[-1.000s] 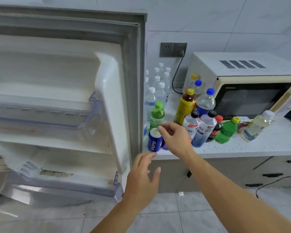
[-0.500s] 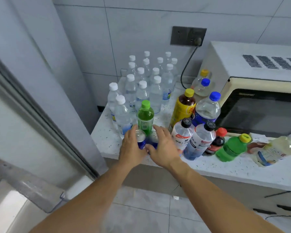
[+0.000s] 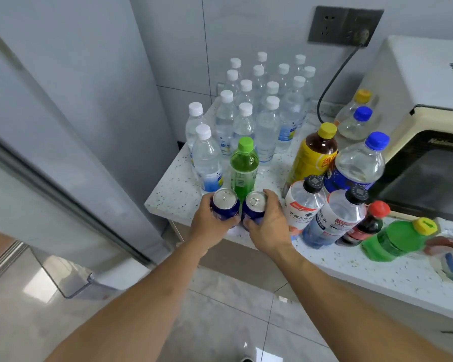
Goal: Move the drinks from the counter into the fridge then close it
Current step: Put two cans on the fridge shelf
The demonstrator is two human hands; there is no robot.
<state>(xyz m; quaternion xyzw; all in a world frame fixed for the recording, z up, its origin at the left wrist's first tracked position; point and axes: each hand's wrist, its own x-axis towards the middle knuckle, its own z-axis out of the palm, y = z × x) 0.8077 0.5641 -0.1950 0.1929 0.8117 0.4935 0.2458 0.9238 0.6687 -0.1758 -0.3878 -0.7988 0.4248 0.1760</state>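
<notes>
Gripping one blue can each, both hands sit at the front edge of the speckled counter (image 3: pixel 173 197). The left hand (image 3: pixel 207 226) has its fingers and thumb curled round the left can (image 3: pixel 225 205), and the right hand (image 3: pixel 268 227) is wrapped the same way round the right can (image 3: pixel 254 207); the two cans stand upright, side by side and almost touching, tops showing their pull tabs. Whether they rest on the counter or are lifted just clear of it cannot be told. Directly behind the cans stands a green bottle (image 3: pixel 244 165) with a green cap, and behind that a cluster of clear water bottles (image 3: pixel 267 126) with white caps. Right of the cans are two clear bottles with black caps (image 3: pixel 324 205), a yellow-labelled tea bottle (image 3: pixel 315 155) and a large blue-capped bottle (image 3: pixel 361 163), with a microwave (image 3: pixel 429 121) further right. Left of the cans rises the grey fridge (image 3: pixel 63 100) side, its door shelf (image 3: pixel 71 280) low near the floor
</notes>
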